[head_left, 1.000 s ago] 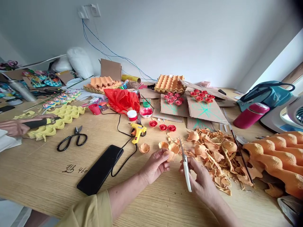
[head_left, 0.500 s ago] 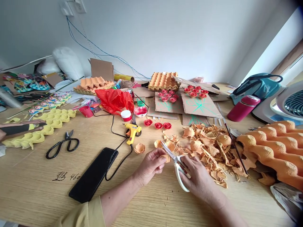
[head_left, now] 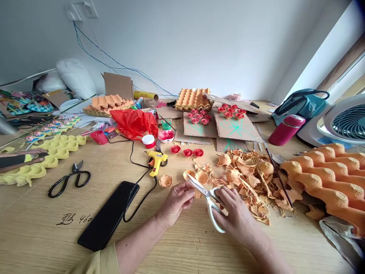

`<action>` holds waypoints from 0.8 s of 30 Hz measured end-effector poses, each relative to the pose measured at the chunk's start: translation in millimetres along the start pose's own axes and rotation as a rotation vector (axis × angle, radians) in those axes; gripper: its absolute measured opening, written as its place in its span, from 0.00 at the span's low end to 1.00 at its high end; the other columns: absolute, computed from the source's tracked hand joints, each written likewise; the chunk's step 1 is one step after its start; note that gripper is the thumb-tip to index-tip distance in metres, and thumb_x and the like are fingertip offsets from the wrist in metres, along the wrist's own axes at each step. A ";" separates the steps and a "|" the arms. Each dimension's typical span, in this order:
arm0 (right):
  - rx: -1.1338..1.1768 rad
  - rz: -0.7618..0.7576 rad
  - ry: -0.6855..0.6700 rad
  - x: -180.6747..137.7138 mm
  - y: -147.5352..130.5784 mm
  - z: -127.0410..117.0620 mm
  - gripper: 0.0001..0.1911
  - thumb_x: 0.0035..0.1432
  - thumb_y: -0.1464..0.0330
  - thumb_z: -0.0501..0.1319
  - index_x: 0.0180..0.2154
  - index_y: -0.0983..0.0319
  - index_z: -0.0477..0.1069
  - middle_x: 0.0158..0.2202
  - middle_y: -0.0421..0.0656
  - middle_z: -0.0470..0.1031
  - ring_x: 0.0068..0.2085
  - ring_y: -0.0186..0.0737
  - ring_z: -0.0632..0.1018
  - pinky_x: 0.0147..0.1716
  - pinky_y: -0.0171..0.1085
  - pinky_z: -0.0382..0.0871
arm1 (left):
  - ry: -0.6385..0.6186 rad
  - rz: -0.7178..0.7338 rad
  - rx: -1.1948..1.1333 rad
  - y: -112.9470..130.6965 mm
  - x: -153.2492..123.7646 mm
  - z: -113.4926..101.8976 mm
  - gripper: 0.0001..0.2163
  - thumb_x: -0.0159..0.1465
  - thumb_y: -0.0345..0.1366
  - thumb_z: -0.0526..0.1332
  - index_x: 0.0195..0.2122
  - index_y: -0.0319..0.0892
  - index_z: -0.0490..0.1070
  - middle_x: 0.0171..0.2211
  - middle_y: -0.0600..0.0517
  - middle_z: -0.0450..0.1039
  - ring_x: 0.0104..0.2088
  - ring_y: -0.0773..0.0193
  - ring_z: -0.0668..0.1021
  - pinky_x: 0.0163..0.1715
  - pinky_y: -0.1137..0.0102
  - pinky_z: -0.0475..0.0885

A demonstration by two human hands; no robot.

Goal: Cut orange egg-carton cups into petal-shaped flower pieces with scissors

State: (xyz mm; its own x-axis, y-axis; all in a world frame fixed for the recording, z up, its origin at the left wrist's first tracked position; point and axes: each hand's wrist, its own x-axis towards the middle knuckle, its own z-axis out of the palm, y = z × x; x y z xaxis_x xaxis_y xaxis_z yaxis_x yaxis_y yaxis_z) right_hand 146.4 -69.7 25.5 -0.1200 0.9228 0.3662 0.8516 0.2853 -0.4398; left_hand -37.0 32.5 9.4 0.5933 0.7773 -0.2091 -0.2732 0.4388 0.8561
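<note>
My left hand [head_left: 177, 201] pinches a small orange egg-carton piece [head_left: 198, 193], mostly covered by the fingers and the blades. In my right hand [head_left: 238, 213] are white-handled scissors [head_left: 213, 213], their blades pointing up and left beside that piece. Whether the blades touch it I cannot tell. Just beyond lie orange carton cups [head_left: 202, 177], and one petal-edged cup [head_left: 165, 180] sits apart to the left. A heap of orange carton scraps [head_left: 248, 175] spreads behind and right of my right hand. Three red carton roses [head_left: 187, 152] lie past the cups.
A yellow glue gun [head_left: 156, 161], its cord, a phone [head_left: 108, 215] and black scissors [head_left: 70, 178] lie to the left. An orange egg tray [head_left: 327, 179] stands right. Another person's hand [head_left: 34, 155] is over a yellow tray [head_left: 64, 146]. Red roses rest on cardboard [head_left: 236, 131] behind.
The whole view has shifted slightly left. The scissors' blades look closer together than before. My left hand still pinches the carton piece; the other person's hand has moved a little.
</note>
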 end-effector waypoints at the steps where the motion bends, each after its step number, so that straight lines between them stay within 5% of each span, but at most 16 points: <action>1: -0.008 0.005 0.003 0.1 0.5 0.2 0.05 0.67 0.68 0.56 0.37 0.58 0.60 0.32 0.40 0.67 0.32 0.40 0.69 0.36 0.41 0.61 | 0.009 -0.003 -0.010 0.7 0.2 0.1 0.16 0.48 0.43 0.76 0.30 0.39 0.73 0.22 0.58 0.63 0.22 0.75 0.62 0.20 0.77 0.51; 24: -0.069 0.081 -0.101 2.9 3.2 7.9 0.09 0.66 0.66 0.56 0.33 0.57 0.58 0.32 0.41 0.71 0.32 0.41 0.72 0.35 0.40 0.62 | 0.063 0.141 -0.021 10.5 0.6 -0.4 0.15 0.52 0.41 0.73 0.32 0.40 0.71 0.23 0.58 0.66 0.23 0.74 0.66 0.20 0.77 0.58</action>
State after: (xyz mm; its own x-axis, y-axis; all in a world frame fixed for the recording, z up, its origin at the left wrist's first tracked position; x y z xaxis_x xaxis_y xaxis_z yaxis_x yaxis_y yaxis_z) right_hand 144.7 -64.1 18.7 -0.0970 0.9645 0.2455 0.8931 0.1933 -0.4063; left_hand -39.8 37.7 18.1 0.4997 0.8582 -0.1174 -0.3662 0.3321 0.8693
